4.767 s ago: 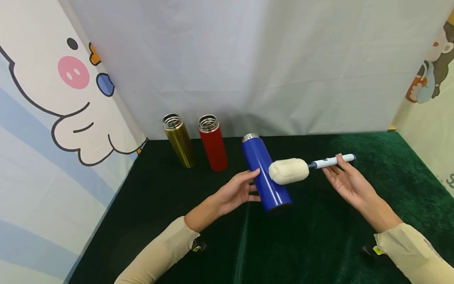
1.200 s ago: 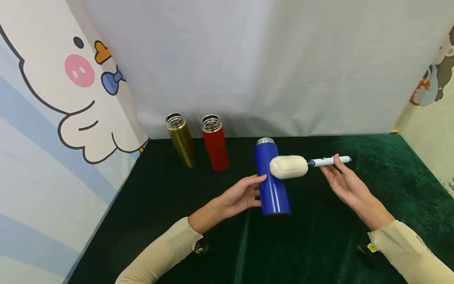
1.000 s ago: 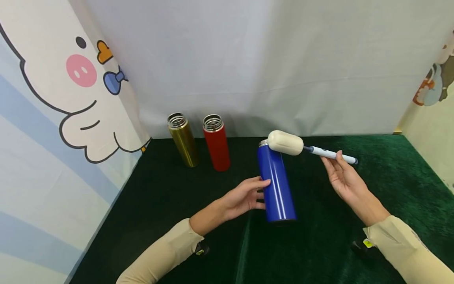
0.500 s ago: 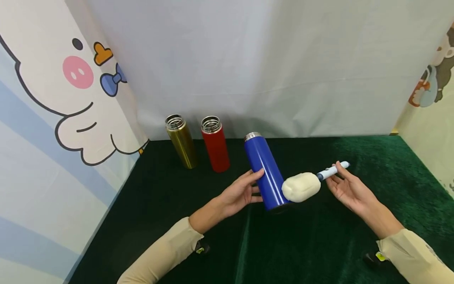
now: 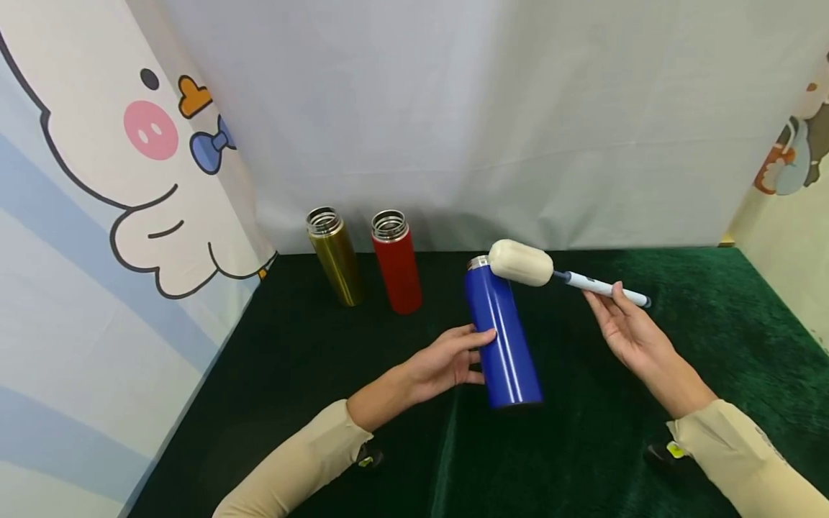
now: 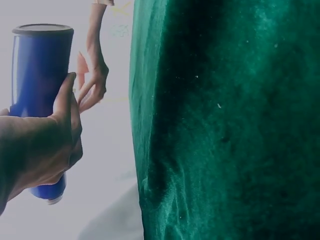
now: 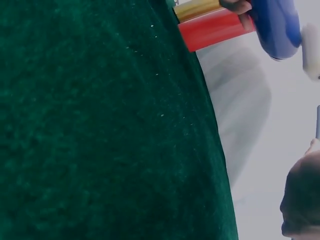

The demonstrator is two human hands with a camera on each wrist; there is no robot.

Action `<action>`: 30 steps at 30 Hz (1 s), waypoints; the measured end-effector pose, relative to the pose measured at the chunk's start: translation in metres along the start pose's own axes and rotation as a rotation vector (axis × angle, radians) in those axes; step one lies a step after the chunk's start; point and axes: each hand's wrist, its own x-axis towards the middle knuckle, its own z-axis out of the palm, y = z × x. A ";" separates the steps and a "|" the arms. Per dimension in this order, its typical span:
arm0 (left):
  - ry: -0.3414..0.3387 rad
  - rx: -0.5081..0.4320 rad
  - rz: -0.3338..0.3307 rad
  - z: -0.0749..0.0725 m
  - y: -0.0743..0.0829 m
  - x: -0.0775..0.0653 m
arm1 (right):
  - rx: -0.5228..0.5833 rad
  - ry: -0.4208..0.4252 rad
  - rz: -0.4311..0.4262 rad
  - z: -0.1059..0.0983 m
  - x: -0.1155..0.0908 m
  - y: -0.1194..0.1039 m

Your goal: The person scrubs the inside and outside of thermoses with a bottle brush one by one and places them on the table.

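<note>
My left hand (image 5: 443,365) grips a blue metal bottle (image 5: 504,338) around its middle, holding it above the cloth with its steel neck tilted slightly left. In the left wrist view the fingers wrap the blue bottle (image 6: 40,75), its dark base uppermost there. Between thumb and fingers, my right hand (image 5: 635,334) pinches the light handle of a bottle brush (image 5: 521,262). The brush's cream sponge head lies against the upper right side of the bottle, by the neck. In the right wrist view part of my right hand (image 7: 302,195) shows at the edge.
An open gold bottle (image 5: 337,262) and an open red bottle (image 5: 397,270) stand upright at the back left. Dark green cloth (image 5: 583,446) covers the table. A pale curtain (image 5: 414,108) rises behind, with cartoon-printed panels at both sides.
Over the last seconds the brush head has gone up and down along the bottle's side. Since half a second ago it rose from near the base to the neck, while the bottle tipped more upright.
</note>
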 end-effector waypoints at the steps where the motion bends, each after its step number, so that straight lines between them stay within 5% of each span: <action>1: 0.003 0.014 0.004 0.000 0.000 0.000 | 0.000 0.006 0.007 -0.001 0.000 0.000; 7: 0.078 -0.003 0.029 -0.004 0.007 0.001 | -0.083 -0.012 0.067 -0.009 -0.007 -0.005; 14: 0.140 -0.101 0.054 -0.009 0.012 0.004 | -0.214 -0.150 0.125 -0.021 -0.009 -0.007; 20: 0.095 -0.101 0.041 -0.006 0.007 0.004 | -0.180 -0.098 0.097 -0.015 -0.005 -0.004; 30: -0.005 0.069 -0.036 -0.006 -0.002 -0.001 | -0.010 -0.005 -0.025 -0.005 0.000 -0.001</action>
